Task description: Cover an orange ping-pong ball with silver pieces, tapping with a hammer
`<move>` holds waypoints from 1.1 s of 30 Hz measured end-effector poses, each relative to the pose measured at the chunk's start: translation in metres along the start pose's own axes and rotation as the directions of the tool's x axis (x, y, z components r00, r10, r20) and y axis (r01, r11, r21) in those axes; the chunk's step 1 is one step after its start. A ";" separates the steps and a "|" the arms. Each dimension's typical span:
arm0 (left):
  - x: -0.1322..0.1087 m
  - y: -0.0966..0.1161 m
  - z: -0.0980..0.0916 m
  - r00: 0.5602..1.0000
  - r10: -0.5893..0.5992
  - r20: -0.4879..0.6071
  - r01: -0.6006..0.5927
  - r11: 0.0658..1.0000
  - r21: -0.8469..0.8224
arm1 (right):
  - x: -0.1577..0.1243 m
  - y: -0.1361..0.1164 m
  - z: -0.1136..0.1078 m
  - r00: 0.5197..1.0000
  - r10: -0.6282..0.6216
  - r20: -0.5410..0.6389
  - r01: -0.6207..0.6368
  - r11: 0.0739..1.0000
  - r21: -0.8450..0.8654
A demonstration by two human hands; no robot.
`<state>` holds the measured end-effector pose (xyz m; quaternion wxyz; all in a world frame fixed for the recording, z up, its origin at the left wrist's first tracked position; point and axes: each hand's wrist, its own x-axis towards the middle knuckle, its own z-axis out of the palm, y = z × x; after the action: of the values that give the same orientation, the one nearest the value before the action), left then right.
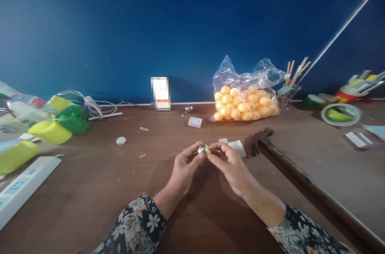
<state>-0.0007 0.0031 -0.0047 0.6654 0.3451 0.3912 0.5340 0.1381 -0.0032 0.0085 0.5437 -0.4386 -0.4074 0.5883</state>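
A small shiny ball [202,149], silver with a golden right side, is sitting between our fingertips above the middle of the table [90,186]. Our left hand [184,166] is pinching it from one side and our right hand [230,164] from the other, probably because something so smooth and round needs steadying. Beyond, a white box [195,122] is lying towards the table's far edge, where a clear bag of orange balls [245,103] is standing, its film likely stopping them rolling. A hammer [300,179] is slanting towards the near right corner.
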 end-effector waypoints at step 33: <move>-0.003 0.008 0.000 0.997 -0.054 0.048 0.061 0.986 -0.158 | -0.009 0.008 0.005 0.908 -0.411 0.082 0.400 0.791 -0.463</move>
<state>-0.0045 0.0020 0.0031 0.7142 0.2910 0.3423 0.5366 0.1310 -0.0130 0.0033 0.5393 -0.4660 -0.6154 0.3365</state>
